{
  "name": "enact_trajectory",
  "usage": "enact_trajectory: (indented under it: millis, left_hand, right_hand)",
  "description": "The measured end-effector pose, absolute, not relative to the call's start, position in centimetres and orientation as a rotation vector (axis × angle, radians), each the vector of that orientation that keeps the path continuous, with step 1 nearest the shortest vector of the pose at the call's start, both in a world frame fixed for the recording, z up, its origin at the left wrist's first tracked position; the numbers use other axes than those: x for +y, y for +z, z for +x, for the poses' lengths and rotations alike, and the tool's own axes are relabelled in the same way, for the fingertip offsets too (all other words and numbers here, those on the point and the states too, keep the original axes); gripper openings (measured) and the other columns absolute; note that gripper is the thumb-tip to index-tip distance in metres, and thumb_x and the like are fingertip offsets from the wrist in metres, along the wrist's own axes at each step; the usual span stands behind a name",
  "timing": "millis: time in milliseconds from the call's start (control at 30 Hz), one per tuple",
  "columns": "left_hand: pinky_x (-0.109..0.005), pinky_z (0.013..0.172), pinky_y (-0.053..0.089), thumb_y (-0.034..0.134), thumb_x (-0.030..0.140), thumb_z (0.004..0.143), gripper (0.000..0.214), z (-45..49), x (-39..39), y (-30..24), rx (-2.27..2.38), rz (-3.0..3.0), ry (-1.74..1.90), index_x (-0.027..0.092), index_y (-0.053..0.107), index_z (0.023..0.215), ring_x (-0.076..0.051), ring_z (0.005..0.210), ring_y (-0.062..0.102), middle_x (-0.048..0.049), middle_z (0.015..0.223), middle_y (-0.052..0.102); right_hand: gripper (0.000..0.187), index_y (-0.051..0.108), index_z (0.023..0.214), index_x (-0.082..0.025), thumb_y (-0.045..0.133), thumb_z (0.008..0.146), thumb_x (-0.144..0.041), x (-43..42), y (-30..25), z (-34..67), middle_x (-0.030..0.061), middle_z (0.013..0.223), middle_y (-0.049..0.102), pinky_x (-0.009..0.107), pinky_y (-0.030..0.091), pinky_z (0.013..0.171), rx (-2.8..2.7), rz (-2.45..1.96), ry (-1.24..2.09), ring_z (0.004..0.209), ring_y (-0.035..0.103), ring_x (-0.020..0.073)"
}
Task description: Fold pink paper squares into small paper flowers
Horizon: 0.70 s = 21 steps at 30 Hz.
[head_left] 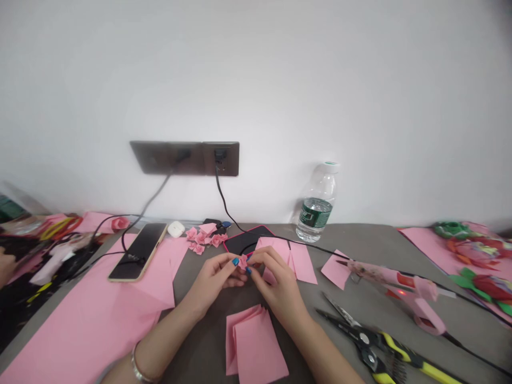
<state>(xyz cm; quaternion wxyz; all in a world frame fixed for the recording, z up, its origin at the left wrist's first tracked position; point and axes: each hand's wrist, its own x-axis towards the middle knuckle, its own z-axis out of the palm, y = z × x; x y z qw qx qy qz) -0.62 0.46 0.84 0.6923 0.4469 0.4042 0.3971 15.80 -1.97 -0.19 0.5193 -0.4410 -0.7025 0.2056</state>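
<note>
— When looking down at the left hand (212,274) and the right hand (277,274), where to find the pink paper flower (242,262)?

— Look right between the two: pinched from both sides at the very tips (see the blue nails (235,262)), with both nearly closed on it.

— And relative to the rest?

— Sits just beyond the folded pink sheets (260,344), right of a cluster of flowers (200,238), well apart from the pink glue gun (378,273) and black-and-yellow shears (364,338).
</note>
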Motion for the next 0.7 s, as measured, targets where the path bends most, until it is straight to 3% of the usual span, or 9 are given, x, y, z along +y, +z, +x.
enact_trajectory:
  millis: [333,700]
  left_hand:
    - [-0.022,0.065,0.057,0.073,0.049,0.074,0.036,-0.52,0.30,1.03,0.930,0.993,0.849,0.013,0.068,0.073,-0.013,0.066,0.064,-0.0019,0.066,0.065]
    - [-0.024,0.071,0.056,0.076,0.041,0.075,0.030,-0.73,0.45,0.84,0.943,0.990,0.844,0.014,0.076,0.089,-0.015,0.073,0.067,-0.0058,0.074,0.071]
  right_hand:
    - [0.020,0.064,0.091,-0.024,0.053,0.089,-0.007,-2.08,-0.17,15.76,0.0063,0.094,0.065,0.034,0.052,0.076,-1.853,-0.989,0.242,0.088,0.062,0.0208]
    - [0.016,0.062,0.091,-0.023,0.055,0.090,-0.008,-1.96,-0.24,16.02,0.0062,0.089,0.065,0.033,0.052,0.074,-1.835,-1.016,0.259,0.085,0.061,0.0205]
